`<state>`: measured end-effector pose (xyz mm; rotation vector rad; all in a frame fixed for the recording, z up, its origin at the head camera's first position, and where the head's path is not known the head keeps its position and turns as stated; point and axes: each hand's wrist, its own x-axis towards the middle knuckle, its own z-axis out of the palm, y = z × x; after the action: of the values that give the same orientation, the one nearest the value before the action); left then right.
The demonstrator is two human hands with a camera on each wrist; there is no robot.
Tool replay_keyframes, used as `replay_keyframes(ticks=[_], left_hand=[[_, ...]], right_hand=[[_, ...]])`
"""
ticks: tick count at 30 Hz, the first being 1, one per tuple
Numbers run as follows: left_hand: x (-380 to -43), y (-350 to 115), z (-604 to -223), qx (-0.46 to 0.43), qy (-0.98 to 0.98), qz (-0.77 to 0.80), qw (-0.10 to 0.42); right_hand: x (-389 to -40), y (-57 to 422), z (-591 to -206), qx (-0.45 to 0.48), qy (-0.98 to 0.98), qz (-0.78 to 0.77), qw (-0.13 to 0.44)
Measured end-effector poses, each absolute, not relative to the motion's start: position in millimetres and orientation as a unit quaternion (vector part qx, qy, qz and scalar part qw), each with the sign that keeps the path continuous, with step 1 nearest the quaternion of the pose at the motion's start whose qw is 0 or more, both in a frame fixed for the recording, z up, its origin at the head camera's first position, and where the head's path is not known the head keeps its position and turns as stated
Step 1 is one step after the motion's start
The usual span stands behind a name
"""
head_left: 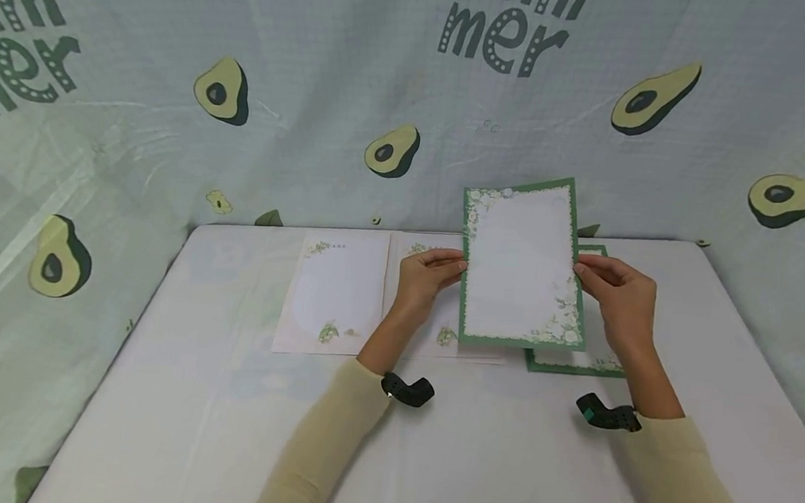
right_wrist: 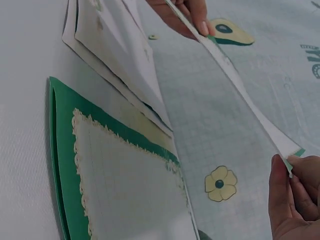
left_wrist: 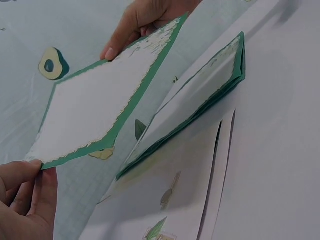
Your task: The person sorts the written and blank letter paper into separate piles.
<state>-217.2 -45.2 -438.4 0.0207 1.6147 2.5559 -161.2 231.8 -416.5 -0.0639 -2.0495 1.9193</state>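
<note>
A sheet of paper (head_left: 519, 266) with a green border and printed flowers in two corners is held up above the table, tilted toward the head camera. My left hand (head_left: 425, 281) pinches its left edge between thumb and fingers. At the opposite edge my right hand (head_left: 621, 299) pinches it the same way. Behind and below lies a green-bordered stack (head_left: 575, 370), partly hidden by the raised sheet; its layered edges show in the right wrist view. To its left, pale sheets with a plant print (head_left: 430, 346) lie partly behind my left hand.
Another pale printed sheet (head_left: 340, 294) lies at the left, beside the middle ones. The white table (head_left: 485, 458) ends at a hanging cloth (head_left: 309, 171) with avocado prints, which rises behind it and at both sides. Each wrist wears a black band (head_left: 408, 390).
</note>
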Motion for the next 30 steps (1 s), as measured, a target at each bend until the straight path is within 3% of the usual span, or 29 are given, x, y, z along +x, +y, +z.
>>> replay_keyframes(ticks=[30], left_hand=[[-209, 13, -451, 0.023, 0.537, 0.837, 0.104]], right_hand=[[-137, 286, -421, -0.073, -0.807, 0.561, 0.168]])
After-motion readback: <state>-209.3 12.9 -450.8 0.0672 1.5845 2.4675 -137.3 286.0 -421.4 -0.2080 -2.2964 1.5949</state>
